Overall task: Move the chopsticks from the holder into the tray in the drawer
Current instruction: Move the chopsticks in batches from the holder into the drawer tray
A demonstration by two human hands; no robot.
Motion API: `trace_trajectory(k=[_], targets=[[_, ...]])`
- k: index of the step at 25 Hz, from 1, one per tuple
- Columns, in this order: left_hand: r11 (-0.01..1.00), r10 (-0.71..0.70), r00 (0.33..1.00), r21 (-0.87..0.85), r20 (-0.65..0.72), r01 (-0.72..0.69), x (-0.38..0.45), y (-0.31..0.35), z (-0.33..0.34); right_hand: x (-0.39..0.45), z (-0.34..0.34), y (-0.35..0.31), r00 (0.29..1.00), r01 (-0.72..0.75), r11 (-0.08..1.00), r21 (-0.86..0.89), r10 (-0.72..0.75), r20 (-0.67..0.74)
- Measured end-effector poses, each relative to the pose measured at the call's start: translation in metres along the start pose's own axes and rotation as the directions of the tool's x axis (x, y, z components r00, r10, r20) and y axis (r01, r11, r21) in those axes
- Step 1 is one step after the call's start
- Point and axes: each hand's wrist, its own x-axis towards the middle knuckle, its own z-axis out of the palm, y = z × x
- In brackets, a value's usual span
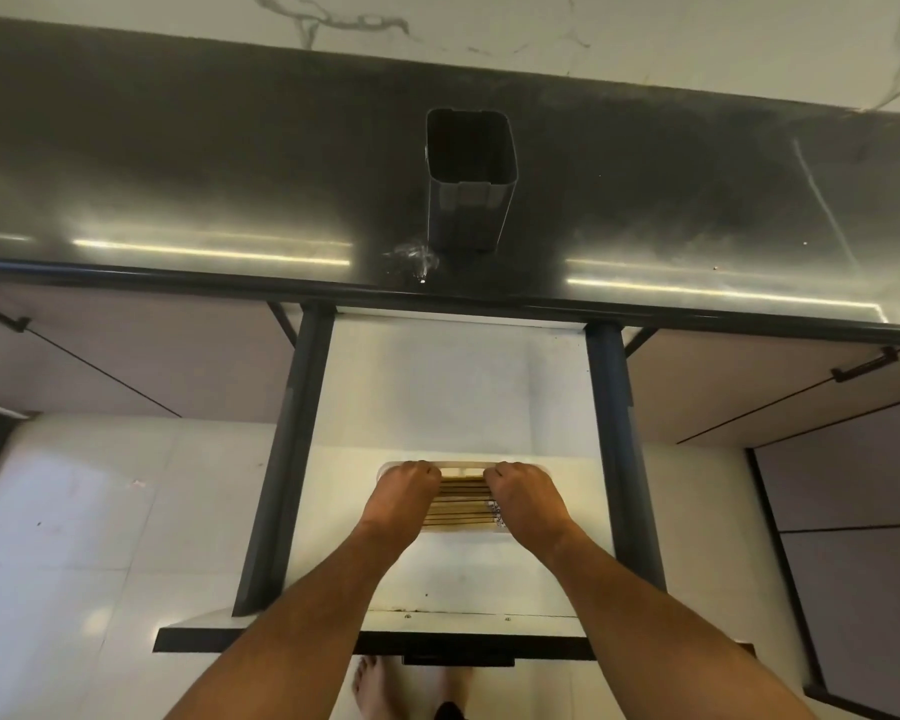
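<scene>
Several yellow-brown chopsticks [461,504] lie side by side in a pale tray [461,465] inside the open white drawer [453,387]. My left hand [404,491] covers their left ends and my right hand [523,493] covers their right ends, both with fingers curled down onto the sticks. Whether the fingers grip the sticks or only press on them is hidden. The dark square holder [470,179] stands upright on the black counter [178,163] behind the drawer, and its inside looks dark with no sticks showing above the rim.
The drawer has dark side rails [287,459] and a dark front edge [261,640] close to me. Cabinet doors with bar handles [866,365] flank it. The pale tiled floor [100,537] and my bare feet [367,678] show below.
</scene>
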Motion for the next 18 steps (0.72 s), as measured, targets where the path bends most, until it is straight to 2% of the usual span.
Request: trace_trajectory(k=[4, 10, 12, 14, 18], targets=[[1.0, 0.02, 1.0, -0.02, -0.024, -0.02, -0.002, -0.002, 0.005, 0.0, 0.001, 0.001, 1.0, 0.005, 1.0, 0.006, -0.005, -0.014], [0.988, -0.012, 0.994, -0.155, 0.107, 0.029, 0.001, 0.004, 0.002, -0.002, 0.004, -0.001, 0.994, -0.099, 0.982, 0.159, 0.09, 0.067], [0.988, -0.007, 0.993, -0.15, 0.121, 0.025, 0.002, 0.005, 0.002, -0.001, 0.005, 0.0, 0.991, -0.123, 0.974, 0.188, 0.111, 0.075], [0.982, -0.018, 0.996, -0.184, 0.085, 0.034, 0.001, 0.006, 0.004, -0.001, 0.008, 0.001, 0.992, -0.125, 0.968, 0.216, 0.117, 0.048], [0.983, -0.013, 0.996, -0.183, -0.093, -0.004, -0.004, 0.002, 0.018, -0.003, 0.018, -0.001, 0.996, -0.06, 0.985, 0.16, 0.07, -0.059]])
